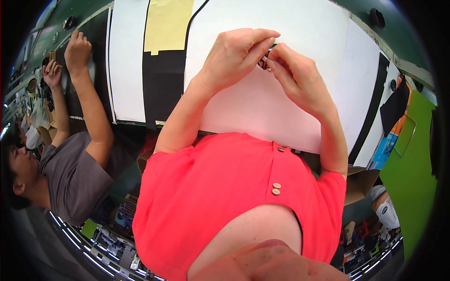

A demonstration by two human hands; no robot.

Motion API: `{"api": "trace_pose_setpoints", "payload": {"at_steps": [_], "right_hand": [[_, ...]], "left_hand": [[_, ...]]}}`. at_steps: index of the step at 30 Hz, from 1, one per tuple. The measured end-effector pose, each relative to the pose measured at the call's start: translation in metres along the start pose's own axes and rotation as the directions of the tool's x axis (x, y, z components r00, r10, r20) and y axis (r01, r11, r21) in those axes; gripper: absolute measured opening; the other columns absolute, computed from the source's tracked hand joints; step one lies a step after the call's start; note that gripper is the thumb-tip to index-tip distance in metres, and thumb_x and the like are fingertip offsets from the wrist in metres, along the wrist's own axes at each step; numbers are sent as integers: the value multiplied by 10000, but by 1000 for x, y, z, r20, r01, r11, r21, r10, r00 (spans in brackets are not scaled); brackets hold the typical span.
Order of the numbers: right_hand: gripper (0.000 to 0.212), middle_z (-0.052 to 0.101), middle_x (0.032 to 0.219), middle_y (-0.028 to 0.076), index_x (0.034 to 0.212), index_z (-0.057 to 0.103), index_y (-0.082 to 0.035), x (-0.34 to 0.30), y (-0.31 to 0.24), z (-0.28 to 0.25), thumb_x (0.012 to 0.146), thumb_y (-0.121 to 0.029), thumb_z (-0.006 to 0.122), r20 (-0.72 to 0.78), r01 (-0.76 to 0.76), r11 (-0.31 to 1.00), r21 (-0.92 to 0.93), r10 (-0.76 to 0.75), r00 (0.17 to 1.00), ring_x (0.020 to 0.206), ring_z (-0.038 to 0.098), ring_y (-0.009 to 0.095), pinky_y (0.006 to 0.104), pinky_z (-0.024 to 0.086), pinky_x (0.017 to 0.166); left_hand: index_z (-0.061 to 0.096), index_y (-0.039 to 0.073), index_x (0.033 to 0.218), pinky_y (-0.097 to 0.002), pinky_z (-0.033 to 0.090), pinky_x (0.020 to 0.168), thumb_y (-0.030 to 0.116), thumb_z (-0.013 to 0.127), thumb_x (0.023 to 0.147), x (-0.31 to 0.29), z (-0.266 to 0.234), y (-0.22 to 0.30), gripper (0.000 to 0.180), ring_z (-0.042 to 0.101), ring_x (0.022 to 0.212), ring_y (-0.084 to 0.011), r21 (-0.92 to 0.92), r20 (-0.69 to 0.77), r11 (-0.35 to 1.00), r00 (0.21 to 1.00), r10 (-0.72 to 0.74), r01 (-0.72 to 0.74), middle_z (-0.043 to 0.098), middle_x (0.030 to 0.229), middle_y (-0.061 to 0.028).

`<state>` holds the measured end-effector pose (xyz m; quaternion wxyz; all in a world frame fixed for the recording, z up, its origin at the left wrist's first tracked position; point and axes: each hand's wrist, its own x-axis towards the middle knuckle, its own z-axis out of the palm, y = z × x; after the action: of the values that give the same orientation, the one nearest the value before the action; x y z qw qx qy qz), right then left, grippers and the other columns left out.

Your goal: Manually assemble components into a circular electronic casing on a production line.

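Note:
Above the white work surface (262, 105), my two hands meet at a small object (263, 62) with green, dark and reddish parts. Its kind cannot be made out, since fingers cover most of it. My left hand (238, 55) is closed, thumb and index finger pinching at its left side. From the right, my right hand (296, 70) grips it the same way, fingers curled and fingertips close to those of my left hand.
A yellow sheet (168, 25) and a black strip (164, 89) lie on the table's left part. Further left, a co-worker in a grey shirt (75, 173) has both hands raised over a black mat (96, 56). A green panel (412, 173) and a cardboard box (361, 185) stand at right.

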<state>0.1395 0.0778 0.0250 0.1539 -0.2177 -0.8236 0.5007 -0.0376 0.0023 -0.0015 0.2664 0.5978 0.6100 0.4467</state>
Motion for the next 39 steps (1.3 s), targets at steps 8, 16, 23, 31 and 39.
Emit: {"api": "trace_pose_setpoints", "payload": {"at_steps": [8,16,23,31,39], "right_hand": [[62,628,772,97,954,546,8,3,4,-9,993,-35,568,-8,-130,987,93,131,991,679,630,192,314,503,622],[99,625,797,40,974,554,-2,4,11,-10,1037,-78,559,-52,-113,932,344,139,989,712,618,98,248,511,617],[69,615,826,59,976,552,14,3,5,-9,1009,-35,590,-72,-33,966,256,53,996,704,600,121,263,511,658],[66,625,829,60,968,562,23,2,3,-7,1002,-25,592,-102,-6,971,240,32,994,706,606,122,264,523,658],[66,634,836,55,972,568,22,2,0,-4,1004,-31,589,-96,-73,940,334,111,989,713,612,116,257,542,663]], "left_hand": [[712,12,1182,-241,526,597,197,549,1065,0,-1,-5,273,626,681,-77,-389,129,878,960,-249,280,683,818,-31],[682,-22,1215,-234,548,690,306,470,1104,-3,12,2,406,629,793,-97,-618,74,739,955,-288,270,663,980,-49],[534,81,1473,-245,529,733,381,362,1121,-2,0,13,494,598,797,-91,-540,243,768,937,-250,345,642,947,-17],[538,121,1475,-226,465,638,476,316,1116,1,-2,16,551,535,760,-66,-529,302,752,915,-268,394,597,858,-3],[589,99,1418,-193,389,608,469,321,1111,-2,3,15,551,472,690,-21,-496,221,801,941,-256,334,623,853,47]]}}
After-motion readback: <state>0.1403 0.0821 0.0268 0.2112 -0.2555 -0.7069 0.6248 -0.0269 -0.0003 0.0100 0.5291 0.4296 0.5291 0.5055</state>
